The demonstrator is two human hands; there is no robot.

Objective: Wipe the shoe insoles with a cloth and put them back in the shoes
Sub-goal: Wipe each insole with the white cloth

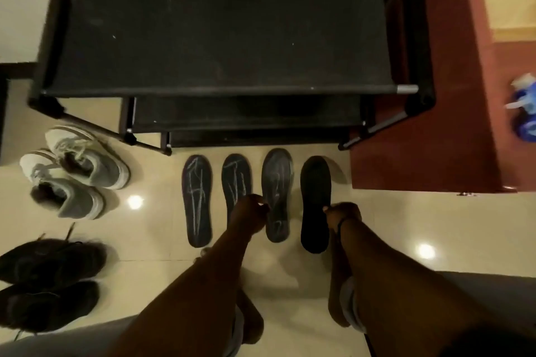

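Four insoles lay side by side on the cream tiled floor point(391, 226), heels toward me, just in front of the black shoe rack point(220, 38) at twelve o'clock. From nine toward three o'clock they ran: a dark grey insole point(196, 200) with pale line markings, a second marked insole point(235, 180), a third grey insole point(277, 191), and a plain black insole point(315, 200). The pale marks looked like a logo or lettering, but I could not read them.

My left hand point(251, 210) sat between the second and third insoles, fingers curled with the tips at the third one's edge; I could not tell whether it actually pinched it. My right hand point(342, 214) was curled at the three o'clock edge of the black insole, fingertips touching it, though a firm grip did not show. A dark band circled that wrist.

At nine o'clock stood the grey-and-white sneakers point(75, 171), openings up, and at eight o'clock the black shoes point(49, 284), both pairs well apart from the insoles. A reddish wooden cabinet point(435, 124) stood at two o'clock, with a blurred blue-and-white object point(525, 107) at the far three o'clock edge. No cloth showed in either hand.
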